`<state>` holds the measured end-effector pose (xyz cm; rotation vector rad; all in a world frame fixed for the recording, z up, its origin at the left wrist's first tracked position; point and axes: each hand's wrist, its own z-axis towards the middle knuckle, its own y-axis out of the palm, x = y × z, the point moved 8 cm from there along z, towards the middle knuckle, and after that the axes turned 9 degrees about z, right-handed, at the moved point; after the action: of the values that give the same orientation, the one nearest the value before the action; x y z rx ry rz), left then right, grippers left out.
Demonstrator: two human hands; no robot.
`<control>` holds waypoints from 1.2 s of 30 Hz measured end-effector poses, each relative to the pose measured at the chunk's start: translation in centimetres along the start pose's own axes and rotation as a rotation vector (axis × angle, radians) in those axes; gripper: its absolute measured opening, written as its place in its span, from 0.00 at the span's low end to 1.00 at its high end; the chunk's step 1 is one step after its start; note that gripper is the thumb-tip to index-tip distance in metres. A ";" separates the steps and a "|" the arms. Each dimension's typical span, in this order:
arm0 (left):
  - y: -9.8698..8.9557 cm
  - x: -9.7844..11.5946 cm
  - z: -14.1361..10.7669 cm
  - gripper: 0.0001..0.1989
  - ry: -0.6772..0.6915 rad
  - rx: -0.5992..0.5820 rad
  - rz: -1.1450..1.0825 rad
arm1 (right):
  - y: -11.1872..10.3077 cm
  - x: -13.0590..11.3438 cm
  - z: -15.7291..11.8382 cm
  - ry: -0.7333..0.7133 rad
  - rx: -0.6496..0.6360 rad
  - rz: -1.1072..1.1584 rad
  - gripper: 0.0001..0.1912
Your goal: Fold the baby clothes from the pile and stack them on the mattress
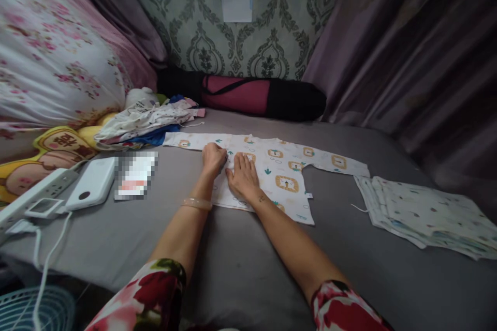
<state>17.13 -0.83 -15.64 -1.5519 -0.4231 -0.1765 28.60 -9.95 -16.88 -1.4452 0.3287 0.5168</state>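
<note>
A white child's top (267,178) with orange lion prints and small green leaves lies spread on the grey sheet, both sleeves stretched out sideways. My left hand (214,159) is at the top's left side below the sleeve, its fingers curled and pinching the fabric there. Flat on the front of the top, just right of it, rests my right hand (243,176) with its fingers extended. A bangle circles my left wrist.
Folded patterned clothes (430,212) are stacked at the right. At the left lie a crumpled clothes pile (143,121), a white power bank (92,183), a power strip (39,196) and a yellow plush (58,155). Behind is a black-and-maroon long bag (238,94).
</note>
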 end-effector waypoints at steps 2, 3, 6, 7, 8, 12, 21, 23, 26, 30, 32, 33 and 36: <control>-0.3 0.1 0.3 0.13 0.024 0.032 -0.006 | -0.1 -0.2 -0.1 -0.005 -0.004 -0.014 0.35; -0.5 0.2 0.5 0.12 0.044 0.054 0.009 | -0.1 -0.3 -0.1 -0.009 -0.012 -0.023 0.35; -0.5 0.9 0.7 0.13 0.112 0.111 0.093 | -0.2 -0.5 -0.3 -0.015 -0.033 -0.053 0.34; -0.3 1.1 0.7 0.14 0.132 0.117 0.123 | -0.2 -0.6 -0.4 -0.015 -0.039 -0.062 0.33; 0.0 1.3 0.7 0.14 0.154 0.113 0.153 | -0.3 -0.6 -0.4 -0.015 -0.044 -0.070 0.33; 1.1 2.0 0.3 0.13 0.310 0.070 0.289 | -0.4 -1.0 -0.4 -0.052 -0.069 -0.087 0.31; -1.3 2.0 -1.5 0.12 0.440 0.124 0.353 | -0.1 -5.1 -8.2 -0.451 -0.367 0.026 0.29; -2.3 2.6 -2.3 0.13 0.467 0.191 0.323 | -0.5 -6.1 -10.5 -0.580 -0.532 0.121 0.27; -1.9 4.7 -3.7 0.12 0.609 0.214 0.273 | -2.7 -5.3 -10.2 -0.642 -0.653 0.294 0.23; 1.7 8.0 -5.5 0.18 0.899 0.063 0.174 | -7.7 3.5 -2.2 -0.190 -0.132 0.179 0.22; 3.5 8.1 -5.3 0.22 0.847 0.025 0.211 | -9.2 8.8 -0.2 0.077 0.044 0.015 0.25; 4.2 7.8 -5.0 0.24 0.789 0.012 0.252 | -9.5 10.8 0.1 0.152 0.074 -0.045 0.27; 5.4 6.9 -4.6 0.29 0.698 -0.033 0.357 | -8.8 13.7 -0.1 0.189 0.008 -0.137 0.30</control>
<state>26.13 -4.18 -17.94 -1.4636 0.4044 -0.4274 44.81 -8.54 -16.41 -1.5001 0.3782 0.2688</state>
